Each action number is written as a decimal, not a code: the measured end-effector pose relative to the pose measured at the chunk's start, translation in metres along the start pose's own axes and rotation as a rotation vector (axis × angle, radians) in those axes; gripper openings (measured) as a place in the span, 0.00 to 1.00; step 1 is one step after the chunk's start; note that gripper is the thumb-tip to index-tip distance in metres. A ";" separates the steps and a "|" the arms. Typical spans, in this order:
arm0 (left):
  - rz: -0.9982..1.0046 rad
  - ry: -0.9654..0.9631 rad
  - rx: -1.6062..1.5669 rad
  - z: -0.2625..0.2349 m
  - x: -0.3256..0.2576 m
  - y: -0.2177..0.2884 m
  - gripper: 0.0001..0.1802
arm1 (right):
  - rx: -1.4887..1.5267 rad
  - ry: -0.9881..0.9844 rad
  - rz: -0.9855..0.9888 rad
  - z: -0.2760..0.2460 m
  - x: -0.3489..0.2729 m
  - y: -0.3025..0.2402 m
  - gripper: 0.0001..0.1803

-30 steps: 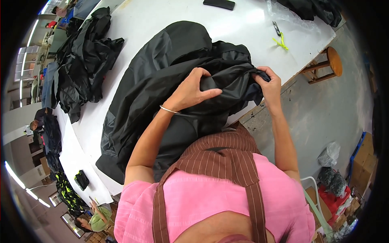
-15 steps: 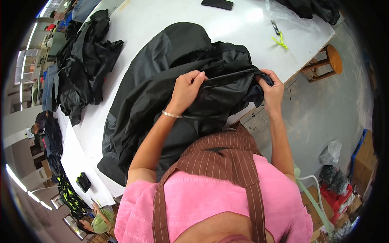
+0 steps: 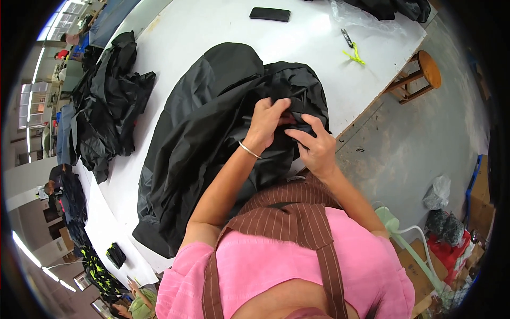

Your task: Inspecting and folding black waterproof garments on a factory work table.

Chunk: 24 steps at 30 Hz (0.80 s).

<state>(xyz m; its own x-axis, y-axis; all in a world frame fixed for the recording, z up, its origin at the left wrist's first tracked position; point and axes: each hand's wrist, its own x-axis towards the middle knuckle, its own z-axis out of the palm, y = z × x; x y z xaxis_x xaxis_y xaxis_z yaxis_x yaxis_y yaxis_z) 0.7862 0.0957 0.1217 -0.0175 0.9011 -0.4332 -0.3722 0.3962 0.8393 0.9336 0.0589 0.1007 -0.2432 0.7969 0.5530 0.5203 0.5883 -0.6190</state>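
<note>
Left hand (image 3: 267, 123) clenched on a fold of the black jacket (image 3: 212, 138), thin bracelet (image 3: 248, 150) at the wrist. Right hand (image 3: 314, 144) just beside it, pinching the same fold, fingertips touching. Jacket spread on the white table (image 3: 212, 26) under and left of both hands. Yellow-handled snips (image 3: 351, 49) well beyond the right hand.

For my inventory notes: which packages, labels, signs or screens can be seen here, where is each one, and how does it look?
Phone: far end of the white table, flat dark rectangle, screen off.
Clear plastic bag: far right corner of the table, crumpled, transparent.
Plastic bag: on the floor at right, greyish, tied.
Cardboard boxes: right edge by the floor, brown.
No labels or signs can be made out.
</note>
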 end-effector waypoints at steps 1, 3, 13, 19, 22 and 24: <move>0.001 -0.003 0.005 -0.003 -0.001 -0.001 0.17 | 0.000 0.006 0.002 -0.001 -0.001 0.001 0.18; 0.107 -0.049 -0.025 -0.011 -0.003 -0.002 0.17 | 0.122 -0.012 0.118 -0.006 -0.001 0.000 0.19; 0.123 -0.044 -0.344 -0.018 -0.023 -0.018 0.11 | 0.711 -0.078 0.545 -0.051 0.019 -0.004 0.11; 0.116 -0.111 -0.409 -0.014 -0.030 -0.030 0.11 | 0.673 -0.130 0.710 -0.033 0.030 -0.002 0.21; 0.006 -0.133 -0.406 -0.010 -0.038 -0.015 0.10 | 0.308 -0.120 0.406 -0.012 0.009 -0.003 0.28; 0.011 -0.135 -0.279 -0.008 -0.037 -0.015 0.09 | 0.230 -0.112 0.364 -0.011 0.004 -0.004 0.27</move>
<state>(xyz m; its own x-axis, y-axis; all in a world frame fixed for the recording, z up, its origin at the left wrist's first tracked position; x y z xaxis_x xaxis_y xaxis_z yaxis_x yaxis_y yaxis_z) 0.7848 0.0552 0.1227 0.0932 0.9277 -0.3614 -0.6136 0.3394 0.7130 0.9394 0.0584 0.1118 -0.1713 0.9602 0.2205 0.3959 0.2720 -0.8771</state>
